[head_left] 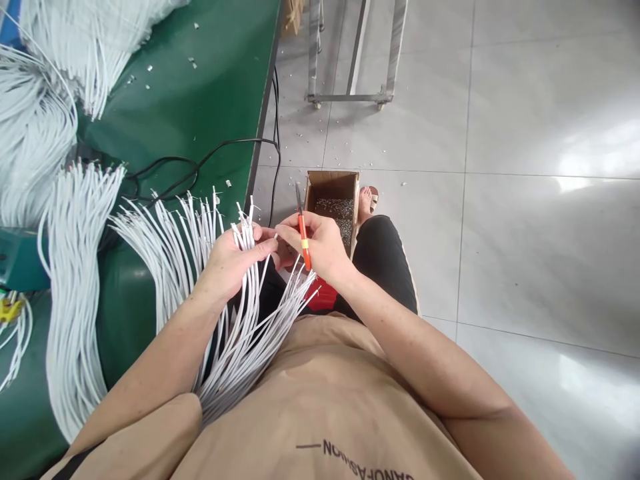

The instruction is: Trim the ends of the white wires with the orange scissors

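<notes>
White cable bundle (240, 313) across lap, at desk (200, 100) edge. Left hand (233, 260) fingers wrapped round bundle. Right hand (320, 247) fingers pinch one cable end, grip orange-handled tool (303, 233). Risk: loose grip, cables fan out, slip to floor; blade nicks fingertip.

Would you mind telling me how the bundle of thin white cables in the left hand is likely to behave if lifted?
The bundle of thin white cables probably flops: its ends fan out and droop past the left hand. Likely light, since one hand holds many. Loose strands may slip free.
</notes>
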`<state>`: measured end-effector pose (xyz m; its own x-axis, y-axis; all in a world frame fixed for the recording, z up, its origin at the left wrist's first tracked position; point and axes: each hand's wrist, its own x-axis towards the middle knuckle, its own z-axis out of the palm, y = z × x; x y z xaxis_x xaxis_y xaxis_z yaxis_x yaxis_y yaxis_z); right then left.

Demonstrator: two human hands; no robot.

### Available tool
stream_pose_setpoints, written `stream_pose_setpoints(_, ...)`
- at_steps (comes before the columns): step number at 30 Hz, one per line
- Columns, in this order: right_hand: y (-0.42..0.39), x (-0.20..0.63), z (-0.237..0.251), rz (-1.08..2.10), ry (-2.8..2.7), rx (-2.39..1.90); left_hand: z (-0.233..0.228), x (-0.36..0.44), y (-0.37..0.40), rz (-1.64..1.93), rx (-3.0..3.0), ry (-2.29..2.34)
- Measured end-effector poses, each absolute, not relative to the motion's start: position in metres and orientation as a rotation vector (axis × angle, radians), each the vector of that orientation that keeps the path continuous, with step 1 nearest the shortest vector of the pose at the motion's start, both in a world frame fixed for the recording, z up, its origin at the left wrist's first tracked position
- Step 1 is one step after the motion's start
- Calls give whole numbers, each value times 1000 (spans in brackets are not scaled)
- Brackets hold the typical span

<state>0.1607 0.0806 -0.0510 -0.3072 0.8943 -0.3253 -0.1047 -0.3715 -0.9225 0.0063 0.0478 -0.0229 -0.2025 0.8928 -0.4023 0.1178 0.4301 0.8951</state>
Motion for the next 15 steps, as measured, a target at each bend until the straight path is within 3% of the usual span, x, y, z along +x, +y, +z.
stream_pose_setpoints(6, 85, 160, -57, 1788, -1237, -1159, -21, 6, 48, 860, 915, 1645)
stream_pose_setpoints(12, 74, 167, -69, 1195, -1975, -1410, -22, 7, 49, 889, 976, 1674)
stream_pose_setpoints(15, 70, 167, -67, 1052, -2159, -1457, -23, 8, 48, 897, 1015, 1713)
